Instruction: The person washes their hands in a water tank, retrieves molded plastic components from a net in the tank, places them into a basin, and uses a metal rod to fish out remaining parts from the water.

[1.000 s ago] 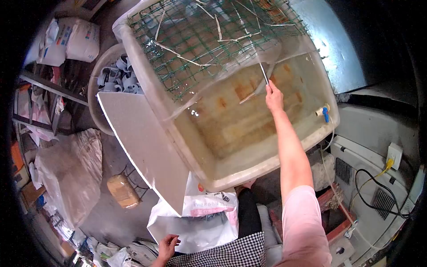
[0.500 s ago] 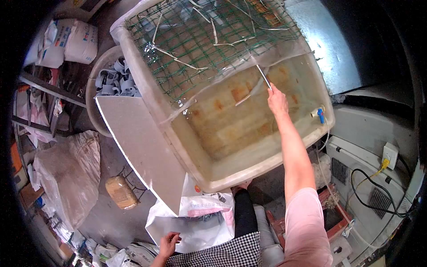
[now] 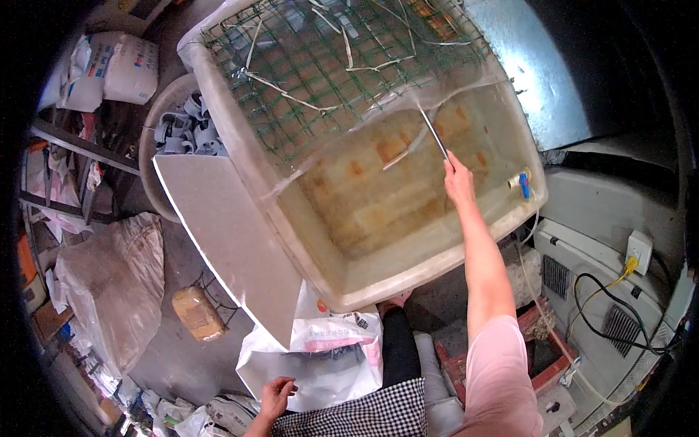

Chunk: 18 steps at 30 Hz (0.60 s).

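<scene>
My right hand (image 3: 459,183) is closed around the lower end of a thin metal rod (image 3: 435,135), held out over the large beige water tub (image 3: 502,218). The rod's far tip meets the clear plastic sheet (image 3: 386,103) at the edge of the green wire mesh (image 3: 306,80); whether it hooks the sheet I cannot tell. Shallow water with rusty-brown patches fills the near part of the tub, where a pale thin strip (image 3: 397,160) shows. My left hand (image 3: 277,395) hangs with loosely bent fingers beside an open white sack (image 3: 320,382), holding nothing.
A grey board (image 3: 226,233) leans at the tub's left side. Behind it stands a round bin (image 3: 154,171) of grey plastic parts (image 3: 188,131). A brown taped package (image 3: 199,313) lies on the floor. A blue-handled valve (image 3: 524,186) and cables (image 3: 582,302) are at the right.
My right hand has drawn back slightly toward me and to the right, and more of the rod shows. The sheet's edge has shifted slightly. My left hand stays about where it was.
</scene>
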### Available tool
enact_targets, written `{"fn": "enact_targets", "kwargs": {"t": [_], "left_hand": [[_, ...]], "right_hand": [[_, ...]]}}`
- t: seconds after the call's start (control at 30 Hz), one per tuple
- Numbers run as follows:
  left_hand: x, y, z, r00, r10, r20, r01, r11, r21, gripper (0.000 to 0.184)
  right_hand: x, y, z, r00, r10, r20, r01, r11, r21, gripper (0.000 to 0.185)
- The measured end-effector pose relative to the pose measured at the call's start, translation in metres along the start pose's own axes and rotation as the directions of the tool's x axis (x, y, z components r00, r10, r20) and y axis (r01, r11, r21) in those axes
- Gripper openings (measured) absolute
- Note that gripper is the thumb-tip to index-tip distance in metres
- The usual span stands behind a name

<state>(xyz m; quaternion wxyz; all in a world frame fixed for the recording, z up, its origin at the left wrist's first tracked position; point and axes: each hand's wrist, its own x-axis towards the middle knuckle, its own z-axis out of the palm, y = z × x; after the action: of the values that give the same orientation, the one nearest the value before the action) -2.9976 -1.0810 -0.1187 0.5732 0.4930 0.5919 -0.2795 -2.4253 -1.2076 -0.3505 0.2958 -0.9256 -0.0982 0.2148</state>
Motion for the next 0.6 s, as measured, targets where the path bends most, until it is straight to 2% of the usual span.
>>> {"fn": "enact_targets", "kwargs": {"t": [0.1, 0.2, 0.27, 0.43, 0.6], "left_hand": [[0.002, 0.001, 0.006, 1.0, -0.01, -0.012, 0.011, 1.0, 0.026, 0.018], [0.005, -0.001, 0.012, 1.0, 0.009, -0.011, -0.009, 1.0, -0.016, 0.022], [0.008, -0.001, 0.015, 0.999, 0.035, 0.005, -0.035, 0.999, 0.007, 0.021], [0.012, -0.004, 0.018, 1.0, 0.03, -0.009, -0.03, 0.999, -0.01, 0.021], [0.014, 0.0, 0.024, 0.999, 0.029, -0.038, -0.031, 0.999, -0.045, 0.02]], "right_hand": [[0.02, -0.007, 0.019, 0.997, -0.063, -0.034, 0.062, 0.998, -0.018, 0.031], [0.035, -0.026, 0.031, 0.999, -0.028, -0.025, 0.028, 1.0, -0.01, 0.032], [0.051, -0.017, 0.045, 0.996, -0.068, -0.06, 0.068, 0.998, 0.003, 0.033], [0.056, -0.047, 0.034, 0.999, 0.03, -0.02, -0.033, 0.983, -0.179, 0.035], [0.046, -0.048, 0.032, 0.994, 0.1, -0.042, -0.106, 0.977, -0.185, 0.034]]}}
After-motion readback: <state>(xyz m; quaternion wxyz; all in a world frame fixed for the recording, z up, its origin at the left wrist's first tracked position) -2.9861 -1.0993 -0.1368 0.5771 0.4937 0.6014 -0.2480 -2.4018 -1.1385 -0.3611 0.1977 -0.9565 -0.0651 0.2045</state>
